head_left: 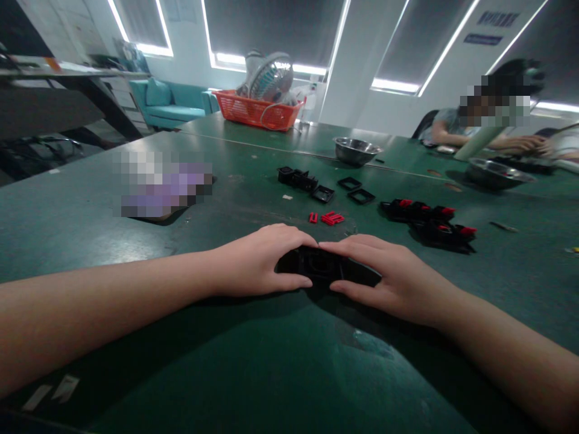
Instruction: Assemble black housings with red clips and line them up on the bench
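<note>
My left hand [257, 262] and my right hand [382, 277] meet over a black plastic part [319, 265] lying on the green table [136, 241]. Both hands curl around it, fingers on top and thumbs at its near side, fingertips almost touching. Much of the part is hidden under my fingers. Just beyond lie a few small red plastic pieces [332, 218]. Further back sit black frames [362, 196] and black housings [297, 178]. To the right is a group of black parts with red tabs [434, 224].
Two steel bowls [356, 150] [495, 173] stand further back. An orange basket [257, 111] with a fan is at the far edge. Another person sits at the far right with arms on the table. A blurred object [160, 184] lies at left.
</note>
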Available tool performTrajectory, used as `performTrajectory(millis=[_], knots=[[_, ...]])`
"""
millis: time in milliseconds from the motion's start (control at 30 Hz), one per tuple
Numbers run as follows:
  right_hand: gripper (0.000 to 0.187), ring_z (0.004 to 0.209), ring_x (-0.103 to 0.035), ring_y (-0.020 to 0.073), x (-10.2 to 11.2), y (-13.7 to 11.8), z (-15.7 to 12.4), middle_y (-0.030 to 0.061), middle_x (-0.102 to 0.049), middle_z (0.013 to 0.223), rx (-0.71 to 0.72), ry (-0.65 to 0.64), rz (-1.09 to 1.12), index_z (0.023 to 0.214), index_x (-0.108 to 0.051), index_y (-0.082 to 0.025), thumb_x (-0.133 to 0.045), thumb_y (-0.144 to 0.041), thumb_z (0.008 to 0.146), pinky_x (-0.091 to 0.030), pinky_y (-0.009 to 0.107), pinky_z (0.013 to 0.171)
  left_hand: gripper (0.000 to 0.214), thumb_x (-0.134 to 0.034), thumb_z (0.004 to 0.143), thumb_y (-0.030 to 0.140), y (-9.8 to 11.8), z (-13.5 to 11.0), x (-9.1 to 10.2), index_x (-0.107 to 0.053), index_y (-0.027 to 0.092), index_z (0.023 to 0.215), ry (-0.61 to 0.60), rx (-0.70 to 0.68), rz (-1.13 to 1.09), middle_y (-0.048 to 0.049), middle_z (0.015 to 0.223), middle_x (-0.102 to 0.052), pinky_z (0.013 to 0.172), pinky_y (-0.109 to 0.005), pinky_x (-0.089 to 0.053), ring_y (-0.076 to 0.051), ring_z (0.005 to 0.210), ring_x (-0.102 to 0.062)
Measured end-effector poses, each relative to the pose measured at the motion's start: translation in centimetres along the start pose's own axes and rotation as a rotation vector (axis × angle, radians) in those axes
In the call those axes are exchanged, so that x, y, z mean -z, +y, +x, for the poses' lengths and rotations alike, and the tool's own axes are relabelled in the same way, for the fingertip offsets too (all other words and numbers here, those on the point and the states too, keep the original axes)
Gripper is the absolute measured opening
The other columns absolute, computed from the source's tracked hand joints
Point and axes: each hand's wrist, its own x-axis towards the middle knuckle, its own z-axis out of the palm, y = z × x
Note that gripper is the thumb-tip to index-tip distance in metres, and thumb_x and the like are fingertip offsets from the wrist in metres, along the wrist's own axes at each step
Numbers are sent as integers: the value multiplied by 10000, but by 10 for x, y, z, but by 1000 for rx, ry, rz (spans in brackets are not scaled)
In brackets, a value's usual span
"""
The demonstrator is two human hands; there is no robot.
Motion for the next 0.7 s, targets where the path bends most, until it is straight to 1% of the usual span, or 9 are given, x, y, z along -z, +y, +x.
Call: performTrajectory(millis=[333,467,700], knots=[[485,1025,-658,251,2,-2,0,82,-703,1134,-3,-2,7,1319,-577,-247,-605,-402,860,-538,406,848,440,-672,851,313,-1,0,-1,-541,144,1236,3,-6,-7,-108,1197,-639,1019,-372,-421,-232,1146,-566],[485,1027,-657,253,0,0,0,87,-705,1127,3,-1,-4,1316,-580,-238,-602,-406,861,-538,410,851,438,-671,852,309,0,0,-1,-541,138,1233,1,-9,-5,-111,1197,-638,1020,-370,-421,-232,1147,-566],[475,1021,-660,253,2,-4,1,76,-706,1129,-9,2,10,1312,-584,-265,-605,-402,857,-540,412,847,421,-672,849,308,-2,-1,-1,-542,158,1221,7,-13,-1,-101,1193,-640,1010,-369,-428,-231,1143,-570]])
